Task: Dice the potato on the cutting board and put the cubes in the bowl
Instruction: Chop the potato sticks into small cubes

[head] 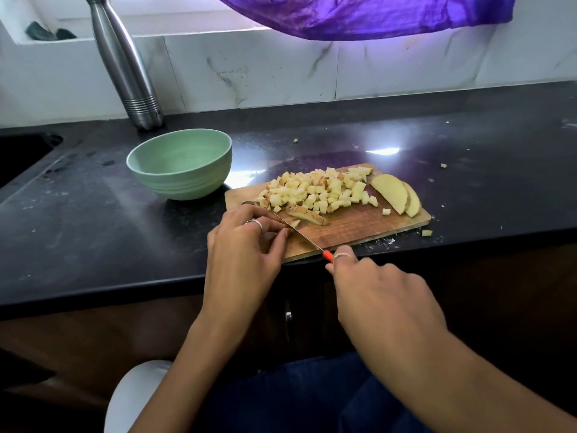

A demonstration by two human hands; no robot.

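Note:
A wooden cutting board lies on the black counter with a heap of potato cubes on its far half. Two uncut potato slices lean at the board's right end. A potato strip lies near the board's left front. My left hand pinches a small potato piece at the strip's left end, fingertips by the blade. My right hand grips the red handle of a thin knife, whose blade runs up and left across the board. The green bowl stands empty, left of the board.
A steel bottle stands against the tiled wall behind the bowl. A dark sink is set in the counter at far left. Stray potato bits lie on the counter around the board. Purple cloth hangs above.

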